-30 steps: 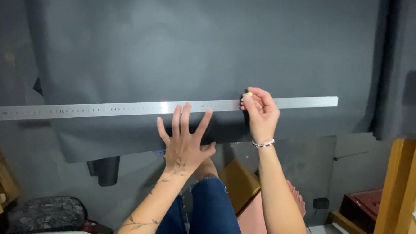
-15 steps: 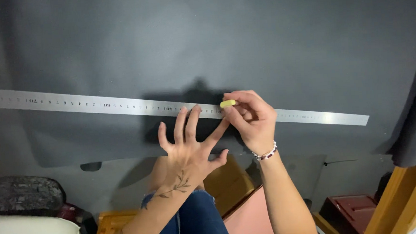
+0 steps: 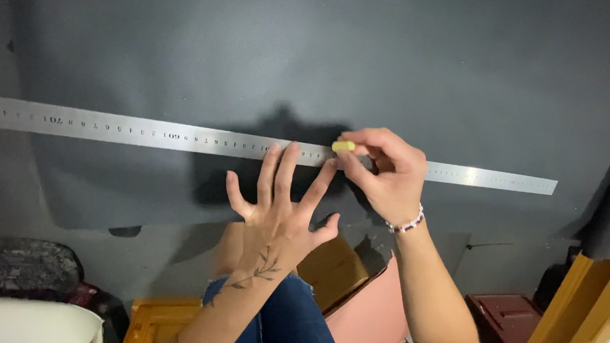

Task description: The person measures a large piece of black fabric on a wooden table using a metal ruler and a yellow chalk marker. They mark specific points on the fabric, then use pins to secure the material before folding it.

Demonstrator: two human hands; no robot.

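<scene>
A long steel ruler (image 3: 143,133) lies slanted across a dark grey sheet of fabric (image 3: 327,59) on the table. My left hand (image 3: 279,201) presses flat with spread fingers, its fingertips on the ruler's lower edge. Just to the right, my right hand (image 3: 385,171) pinches a small yellow piece of chalk (image 3: 343,146) held against the ruler's upper edge. A beaded bracelet circles my right wrist.
Below the table edge are my jeans-clad leg (image 3: 288,322), wooden boxes (image 3: 153,325), a pink board (image 3: 368,314), a dark red case (image 3: 504,317) and a yellow-orange box (image 3: 590,303). A white cushion (image 3: 28,335) and a dark patterned bag (image 3: 21,266) sit at lower left.
The view has shifted, so the ruler now looks more tilted. My right hand has slid the chalk leftward along the ruler toward my left hand, which stays pressed down.
</scene>
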